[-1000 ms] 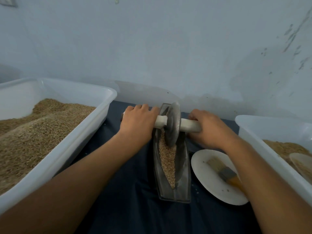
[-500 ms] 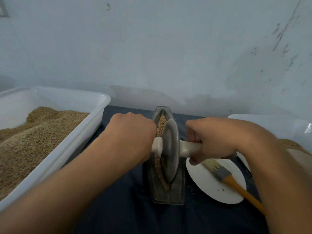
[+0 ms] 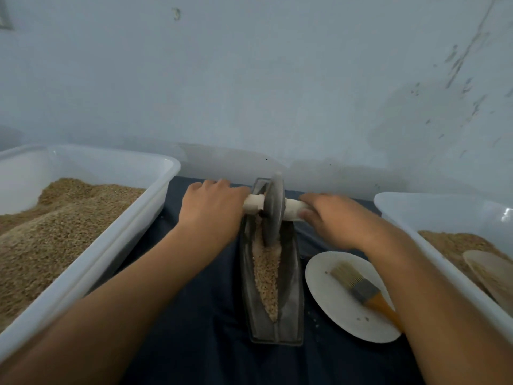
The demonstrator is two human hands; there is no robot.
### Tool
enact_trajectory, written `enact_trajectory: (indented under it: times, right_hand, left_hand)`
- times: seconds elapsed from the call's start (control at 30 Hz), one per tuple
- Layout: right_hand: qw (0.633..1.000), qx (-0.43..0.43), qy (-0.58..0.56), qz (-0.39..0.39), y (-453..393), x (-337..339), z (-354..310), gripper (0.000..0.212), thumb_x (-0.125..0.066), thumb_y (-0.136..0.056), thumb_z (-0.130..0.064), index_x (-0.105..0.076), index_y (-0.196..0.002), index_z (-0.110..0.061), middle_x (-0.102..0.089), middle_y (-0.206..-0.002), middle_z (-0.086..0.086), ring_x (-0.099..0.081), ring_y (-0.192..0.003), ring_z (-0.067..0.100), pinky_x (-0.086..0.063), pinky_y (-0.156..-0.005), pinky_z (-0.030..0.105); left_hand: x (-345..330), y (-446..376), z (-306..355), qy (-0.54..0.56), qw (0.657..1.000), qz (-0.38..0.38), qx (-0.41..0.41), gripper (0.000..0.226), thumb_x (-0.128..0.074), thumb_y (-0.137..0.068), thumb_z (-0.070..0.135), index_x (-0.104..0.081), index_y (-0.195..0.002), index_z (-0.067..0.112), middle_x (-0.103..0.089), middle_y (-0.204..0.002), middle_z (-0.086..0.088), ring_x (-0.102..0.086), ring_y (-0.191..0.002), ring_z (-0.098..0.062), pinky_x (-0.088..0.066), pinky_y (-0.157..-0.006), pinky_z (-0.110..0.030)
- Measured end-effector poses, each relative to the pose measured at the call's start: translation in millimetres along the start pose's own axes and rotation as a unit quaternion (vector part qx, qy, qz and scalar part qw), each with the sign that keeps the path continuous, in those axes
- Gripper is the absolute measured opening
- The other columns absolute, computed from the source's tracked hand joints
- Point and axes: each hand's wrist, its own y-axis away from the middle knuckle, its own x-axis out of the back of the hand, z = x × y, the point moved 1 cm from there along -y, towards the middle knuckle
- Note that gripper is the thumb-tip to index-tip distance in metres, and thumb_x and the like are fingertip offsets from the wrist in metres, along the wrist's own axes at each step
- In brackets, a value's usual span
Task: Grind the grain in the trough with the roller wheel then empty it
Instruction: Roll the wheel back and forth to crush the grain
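Mid-frame, just above centre: roller wheel [image 3: 273,209] standing upright at the far end of the trough [image 3: 291,295], edge down in the grain [image 3: 266,270]. Left hand [image 3: 212,211] curled over the pale axle on the wheel's left side; right hand [image 3: 330,218] wrapped over the axle on the right (fingertips blurred, grip looks firm).

For the step in hand: keep equal downward pressure from both hands so the wheel stays vertical and in the groove, draw it back along the whole length, avoid tipping the narrow trough sideways. Grain looks only partly crushed, so probably several more passes before emptying.

Against half a second ago: wheel now further up the frame, pushed from the trough's middle to its far end, arms more extended. Same far position as a second ago.

Lower right: white plate [image 3: 333,307] with a brush [image 3: 358,284], beside the trough. Left and right edges: white tubs [image 3: 116,245] holding grain.
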Motion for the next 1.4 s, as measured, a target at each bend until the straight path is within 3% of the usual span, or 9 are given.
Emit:
enact_trajectory:
  times: [0.2,0.33,0.43,0.63,0.83,1.03,1.2,1.33,1.4]
  right_hand:
    - [0.997,-0.016,-0.016,0.079,-3,-13,7,0.027,-0.04,-0.104,-0.04,-0.057,-0.116,-0.023,-0.061,-0.097,0.002,-0.059,-0.085,0.025,-0.045,-0.066,0.038]
    - [0.999,-0.028,-0.015,0.042,1,0,2,0.027,-0.048,-0.101,-0.042,-0.062,-0.118,-0.027,-0.069,-0.102,0.001,-0.061,-0.086,0.021,-0.048,-0.067,0.035]
    - [0.999,-0.028,0.02,-0.009,9,19,-10,0.021,-0.057,-0.093,-0.046,-0.061,-0.107,-0.031,-0.064,-0.09,-0.005,-0.054,-0.073,0.01,-0.035,-0.053,0.028]
    - [0.986,-0.001,0.124,-0.107,42,55,-46,0.033,-0.072,-0.079,-0.049,-0.049,-0.084,-0.026,-0.055,-0.075,-0.005,-0.048,-0.063,0.011,-0.029,-0.048,0.029]
    - [0.98,-0.002,0.14,-0.142,52,64,-53,0.039,-0.077,-0.076,-0.053,-0.055,-0.09,-0.025,-0.058,-0.078,-0.006,-0.053,-0.066,0.012,-0.032,-0.049,0.027]
    - [0.993,-0.003,0.072,-0.097,29,40,-28,0.021,-0.063,-0.086,-0.048,-0.05,-0.085,-0.032,-0.059,-0.082,-0.008,-0.054,-0.071,0.012,-0.039,-0.055,0.032]
    - [0.998,-0.009,-0.025,0.05,3,5,-10,0.03,-0.048,-0.101,-0.04,-0.055,-0.129,-0.032,-0.063,-0.121,-0.002,-0.06,-0.103,0.023,-0.052,-0.083,0.044]
    - [0.998,-0.012,-0.05,0.044,-2,-8,0,0.031,-0.041,-0.104,-0.039,-0.054,-0.131,-0.032,-0.064,-0.117,0.0,-0.059,-0.096,0.019,-0.05,-0.079,0.039]
    - [0.998,-0.012,-0.048,0.033,-1,-5,2,0.028,-0.045,-0.102,-0.039,-0.056,-0.127,-0.033,-0.066,-0.114,-0.002,-0.06,-0.095,0.018,-0.048,-0.075,0.036]
  left_hand:
    - [-14,-6,2,0.001,1.0,0.017,-0.013,0.056,-0.051,-0.094,0.028,-0.024,-0.143,0.026,-0.058,-0.122,-0.005,-0.054,-0.115,-0.027,-0.035,-0.105,-0.046]
    - [-1,-1,2,-0.022,0.999,-0.012,-0.029,0.034,-0.055,-0.089,0.031,-0.044,-0.12,0.027,-0.061,-0.097,0.002,-0.059,-0.086,-0.022,-0.042,-0.077,-0.036]
    - [13,7,5,-0.04,0.997,-0.069,-0.009,0.027,-0.059,-0.088,0.035,-0.048,-0.111,0.028,-0.046,-0.076,0.006,-0.048,-0.072,-0.019,-0.035,-0.062,-0.032]
    - [54,29,19,-0.095,0.986,-0.133,-0.021,0.021,-0.066,-0.08,0.036,-0.057,-0.097,0.028,-0.036,-0.069,0.006,-0.043,-0.068,-0.016,-0.035,-0.059,-0.031]
    - [78,41,19,-0.106,0.986,-0.12,-0.038,0.031,-0.069,-0.078,0.045,-0.043,-0.083,0.03,-0.035,-0.068,0.008,-0.045,-0.071,-0.015,-0.037,-0.062,-0.03]
    - [38,24,14,-0.072,0.991,-0.11,-0.035,0.019,-0.06,-0.089,0.03,-0.051,-0.105,0.023,-0.034,-0.07,0.006,-0.038,-0.064,-0.015,-0.03,-0.055,-0.03]
    - [7,10,7,-0.034,0.998,-0.06,0.005,0.019,-0.049,-0.095,0.026,-0.047,-0.112,0.018,-0.056,-0.097,0.0,-0.056,-0.08,-0.023,-0.035,-0.063,-0.035]
    - [0,4,13,-0.025,0.999,-0.021,-0.024,0.02,-0.048,-0.093,0.022,-0.045,-0.112,0.017,-0.055,-0.106,-0.003,-0.059,-0.093,-0.025,-0.048,-0.083,-0.041]
    - [1,4,14,-0.035,0.998,-0.037,-0.022,0.019,-0.05,-0.092,0.023,-0.045,-0.109,0.017,-0.057,-0.1,-0.002,-0.06,-0.087,-0.026,-0.05,-0.08,-0.045]
